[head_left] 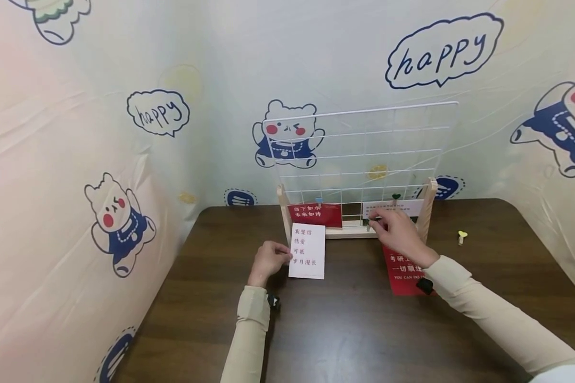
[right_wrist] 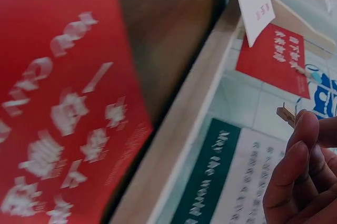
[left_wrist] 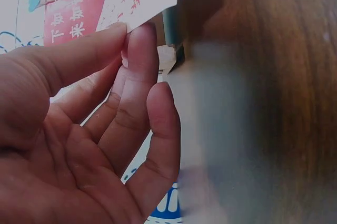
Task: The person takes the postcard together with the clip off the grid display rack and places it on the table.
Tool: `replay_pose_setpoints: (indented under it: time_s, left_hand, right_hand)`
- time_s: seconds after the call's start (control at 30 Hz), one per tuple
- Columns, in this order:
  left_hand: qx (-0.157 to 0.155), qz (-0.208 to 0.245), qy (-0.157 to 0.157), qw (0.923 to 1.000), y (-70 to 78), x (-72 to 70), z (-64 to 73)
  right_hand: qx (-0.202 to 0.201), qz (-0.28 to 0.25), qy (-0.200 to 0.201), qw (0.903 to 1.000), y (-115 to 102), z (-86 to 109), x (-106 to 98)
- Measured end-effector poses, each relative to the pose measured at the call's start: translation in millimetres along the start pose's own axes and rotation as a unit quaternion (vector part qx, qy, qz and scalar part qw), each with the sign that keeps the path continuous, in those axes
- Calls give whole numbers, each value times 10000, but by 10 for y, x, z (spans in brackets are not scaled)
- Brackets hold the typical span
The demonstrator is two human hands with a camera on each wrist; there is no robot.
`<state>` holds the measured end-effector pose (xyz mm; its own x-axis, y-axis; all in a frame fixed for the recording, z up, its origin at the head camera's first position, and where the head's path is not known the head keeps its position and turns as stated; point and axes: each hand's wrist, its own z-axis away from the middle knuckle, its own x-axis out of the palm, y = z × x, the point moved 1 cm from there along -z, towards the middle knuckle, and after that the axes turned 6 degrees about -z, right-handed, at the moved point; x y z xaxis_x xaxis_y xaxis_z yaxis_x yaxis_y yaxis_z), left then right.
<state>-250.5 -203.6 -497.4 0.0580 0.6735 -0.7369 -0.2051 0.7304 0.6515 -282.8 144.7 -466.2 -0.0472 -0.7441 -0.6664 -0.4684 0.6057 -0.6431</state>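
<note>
My left hand point(head_left: 270, 259) pinches the edge of a white card point(head_left: 307, 252) with red writing, thumb against fingers. The card stands upright in front of the lower left of a white wire grid rack point(head_left: 360, 112). Behind it a red card point(head_left: 330, 217) hangs on the grid under a blue clip point(head_left: 319, 201). Between the fingertips of my right hand point(head_left: 400, 232) is a small wooden clip point(right_wrist: 286, 114), its jaws pointing away from the fingers. That hand is before the rack's lower right, where a white and green card point(right_wrist: 227, 179) hangs under a green heart clip point(head_left: 396, 196).
Another red card point(head_left: 403, 283) lies on the brown table point(head_left: 335, 330), partly under my right forearm. A yellow heart clip point(head_left: 462, 236) lies farther right. The rack's wooden base point(head_left: 347, 233) stands near the table's back edge, before a printed curtain point(head_left: 211, 149).
</note>
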Motion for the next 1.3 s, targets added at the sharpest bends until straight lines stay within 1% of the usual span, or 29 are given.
replay_pose_setpoints:
  time_s: [0.13, 0.3, 0.4, 0.53, 0.67, 0.8, 0.9, 1.03, 1.17, 1.3]
  left_hand:
    - [-70, -19, -97, 9999, -16, -3, 7]
    - [-95, -54, -192, 9998, -32, -22, 24]
    - [-171, -101, -253, 9995, -47, -13, 32]
    - [-243, -153, -307, 9991, -60, 5, 35]
    - [-208, -150, -297, 9992, -67, 16, 26]
    - [-150, -127, -338, 9992, -67, 27, 14]
    - [-168, -92, -346, 9992, -56, 9, 21]
    - [-219, -92, -386, 9990, -59, -10, 39]
    - [-279, -106, -468, 9985, -86, 8, 40]
    - [-313, -160, -544, 9979, -93, 34, 37]
  right_hand:
    - [64, -6, 27, 10000, 140, 118, -43]
    - [403, 153, -25, 9991, 374, 338, -148]
    - [603, 258, -70, 9978, 520, 499, -248]
    - [812, 265, -108, 9963, 677, 711, -422]
    - [928, 379, -53, 9949, 803, 841, -590]
    - [1048, 497, -55, 9932, 922, 889, -715]
    - [1194, 497, -169, 9915, 992, 861, -775]
    - [1462, 425, -486, 9872, 1068, 804, -822]
    - [1776, 276, -860, 9799, 1138, 787, -859]
    - [1999, 139, -1068, 9739, 1216, 785, -870]
